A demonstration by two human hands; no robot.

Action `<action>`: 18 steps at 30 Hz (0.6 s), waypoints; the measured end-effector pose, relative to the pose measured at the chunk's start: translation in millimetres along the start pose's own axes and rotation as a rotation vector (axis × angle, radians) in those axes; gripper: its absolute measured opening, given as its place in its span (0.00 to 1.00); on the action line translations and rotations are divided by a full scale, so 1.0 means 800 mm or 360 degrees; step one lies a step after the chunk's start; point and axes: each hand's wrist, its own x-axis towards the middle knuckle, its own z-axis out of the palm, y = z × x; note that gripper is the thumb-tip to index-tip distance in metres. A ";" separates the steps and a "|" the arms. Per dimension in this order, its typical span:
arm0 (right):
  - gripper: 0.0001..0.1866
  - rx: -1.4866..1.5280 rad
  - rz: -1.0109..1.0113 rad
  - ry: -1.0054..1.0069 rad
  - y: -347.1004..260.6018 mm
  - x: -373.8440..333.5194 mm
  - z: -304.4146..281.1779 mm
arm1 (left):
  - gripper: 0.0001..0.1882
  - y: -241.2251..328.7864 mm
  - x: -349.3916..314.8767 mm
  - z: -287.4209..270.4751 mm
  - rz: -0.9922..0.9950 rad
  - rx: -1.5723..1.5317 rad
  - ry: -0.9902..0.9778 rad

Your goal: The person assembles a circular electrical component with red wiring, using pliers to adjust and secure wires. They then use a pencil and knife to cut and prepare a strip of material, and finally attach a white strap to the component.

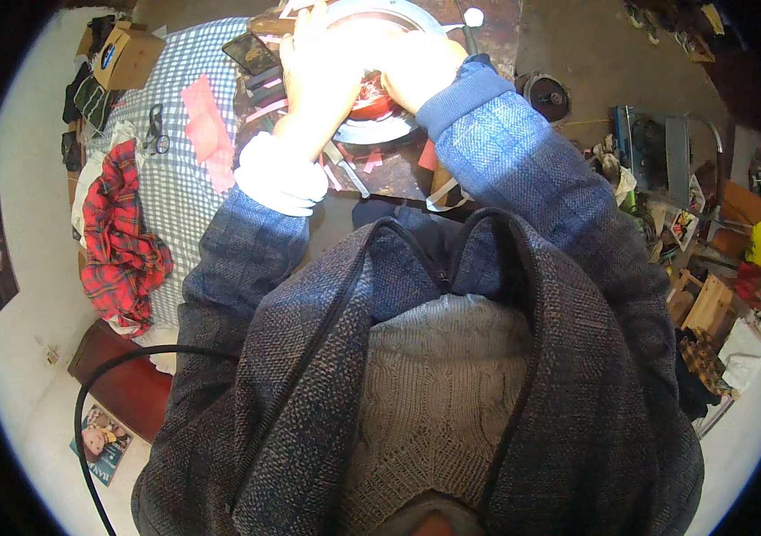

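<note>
A round metal motor stator with reddish copper windings lies on the dark work table under a bright light. My left hand rests along its left side, fingers stretched toward the far edge and washed out by glare. My right hand reaches in from the right with fingers bent in toward the windings. What its fingertips hold, if anything, is lost in the glare. Nearer me, a narrow metal blade-like tool and small pink strips lie by the stator.
Left of the work table is a checked cloth bearing pink sheets, a red plaid cloth and a cardboard box. A dark round part stands on the floor at right, near piled clutter. A black cable curves beside my left arm.
</note>
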 end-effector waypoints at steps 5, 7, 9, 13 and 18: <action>0.20 -0.0048 0.0011 -0.0055 -0.004 0.010 0.004 | 0.32 -0.022 0.012 -0.020 0.0310 0.0059 -0.0207; 0.20 -0.0063 0.0015 -0.0066 -0.006 0.013 0.006 | 0.30 -0.020 0.012 -0.028 0.0214 -0.0175 -0.0134; 0.20 -0.0085 0.0033 -0.0094 -0.008 0.015 0.009 | 0.27 -0.014 0.012 -0.031 0.0130 -0.0289 -0.0025; 0.20 -0.0140 0.0105 -0.0162 -0.014 0.020 0.014 | 0.22 -0.009 0.014 -0.030 0.0038 -0.0473 -0.0056; 0.20 -0.0189 0.0187 -0.0228 -0.024 0.036 0.023 | 0.17 -0.026 0.017 -0.021 0.0162 -0.0239 -0.0047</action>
